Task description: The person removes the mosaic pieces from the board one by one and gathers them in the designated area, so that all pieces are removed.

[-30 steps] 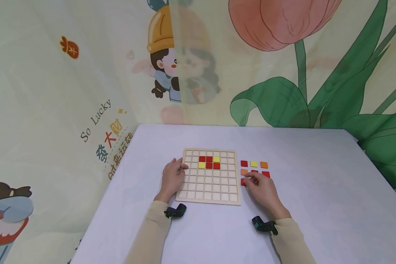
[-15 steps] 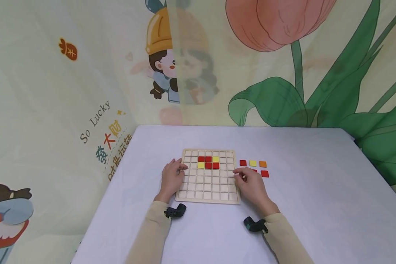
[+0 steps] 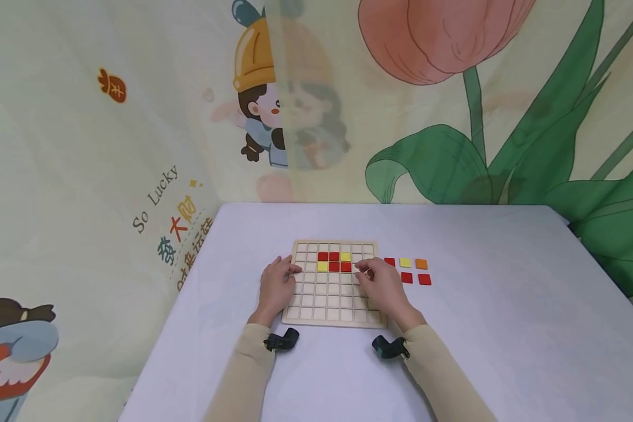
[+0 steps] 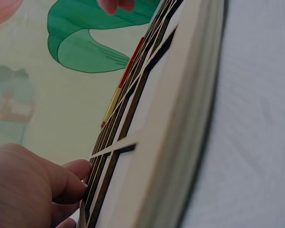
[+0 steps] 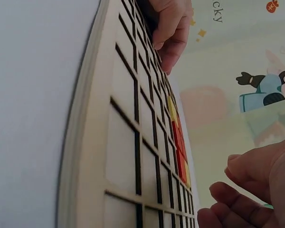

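A square wooden grid board (image 3: pixel 327 299) lies on the table, with red tiles (image 3: pixel 334 266) and yellow tiles (image 3: pixel 322 266) set in its upper middle cells. My left hand (image 3: pixel 276 288) rests at the board's left edge, its loosely bent fingers touching the frame in the left wrist view. Above the board's right part is my right hand (image 3: pixel 384 288), thumb and fingers bent close to each other, right of the tile group. The right wrist view shows a gap between its fingertips (image 5: pixel 220 191); no tile is visible there, though part of the hand is cut off.
Right of the board lie loose tiles in rows: a yellow tile (image 3: pixel 405 263), an orange tile (image 3: pixel 421 264) and several red ones, one of them (image 3: pixel 424 279) at the right end. My right hand covers the spots closest to the board. A printed curtain (image 3: pixel 427 117) hangs behind the white table (image 3: pixel 506 293).
My right hand has moved left from the loose tiles to above the board. One orange and one red tile seen earlier beside the board are out of sight now. The left hand has stayed put.
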`<state>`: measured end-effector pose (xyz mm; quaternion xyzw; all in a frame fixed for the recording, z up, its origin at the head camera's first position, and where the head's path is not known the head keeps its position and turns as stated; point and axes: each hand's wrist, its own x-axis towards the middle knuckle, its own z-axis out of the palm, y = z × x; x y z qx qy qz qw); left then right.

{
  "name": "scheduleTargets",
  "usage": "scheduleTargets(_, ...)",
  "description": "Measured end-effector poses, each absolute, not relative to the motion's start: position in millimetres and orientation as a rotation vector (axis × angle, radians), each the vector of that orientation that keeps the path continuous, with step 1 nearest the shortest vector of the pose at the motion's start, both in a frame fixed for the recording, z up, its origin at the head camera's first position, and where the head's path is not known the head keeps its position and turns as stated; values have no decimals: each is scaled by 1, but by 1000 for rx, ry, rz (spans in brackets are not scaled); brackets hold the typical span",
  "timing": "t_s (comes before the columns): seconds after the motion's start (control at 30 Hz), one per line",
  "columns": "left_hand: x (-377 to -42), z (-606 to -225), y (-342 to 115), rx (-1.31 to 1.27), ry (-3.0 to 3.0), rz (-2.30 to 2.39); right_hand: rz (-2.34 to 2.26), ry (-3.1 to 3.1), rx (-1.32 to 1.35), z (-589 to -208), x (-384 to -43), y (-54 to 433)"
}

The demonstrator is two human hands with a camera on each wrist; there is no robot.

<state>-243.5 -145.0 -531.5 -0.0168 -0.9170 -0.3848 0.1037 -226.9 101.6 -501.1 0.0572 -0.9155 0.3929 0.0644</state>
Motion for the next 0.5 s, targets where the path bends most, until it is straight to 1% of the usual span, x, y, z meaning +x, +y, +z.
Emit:
scheduleTargets(0.2, -244, -531, -146, -41, -2697, -1144, 1181, -2810, 197, -494, -236, 91)
scheduleTargets(0.5, -244, -531, -146, -52, -2692, -1152, 1171, -2873, 220, -508, -248, 83)
